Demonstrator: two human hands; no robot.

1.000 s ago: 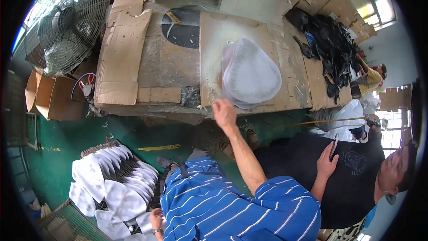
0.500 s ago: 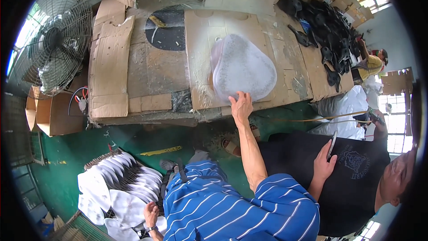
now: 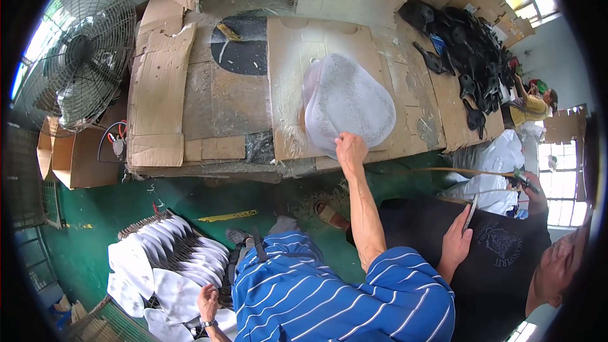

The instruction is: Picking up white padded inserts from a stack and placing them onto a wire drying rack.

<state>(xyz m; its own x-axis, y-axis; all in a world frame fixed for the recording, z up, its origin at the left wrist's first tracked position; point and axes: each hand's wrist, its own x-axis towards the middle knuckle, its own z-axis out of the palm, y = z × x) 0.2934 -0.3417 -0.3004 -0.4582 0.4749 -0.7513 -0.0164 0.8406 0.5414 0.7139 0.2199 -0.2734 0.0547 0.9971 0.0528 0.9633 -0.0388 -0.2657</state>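
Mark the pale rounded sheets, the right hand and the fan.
Pale rounded sheets (image 3: 354,101): head view, middle of top sheet.
Right hand (image 3: 352,151): head view, back of hand.
Fan (image 3: 80,50): head view, central hub.

A caged fan (image 3: 79,50) stands at far left, an open cardboard box (image 3: 95,163) near it. Black parts (image 3: 467,47) lie heaped at far right; nearer stands a person (image 3: 484,272) dressed in black.

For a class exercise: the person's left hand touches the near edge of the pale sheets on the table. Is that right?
Wrong side: the head view shows the right hand touching the near edge of the pale sheets on the table.
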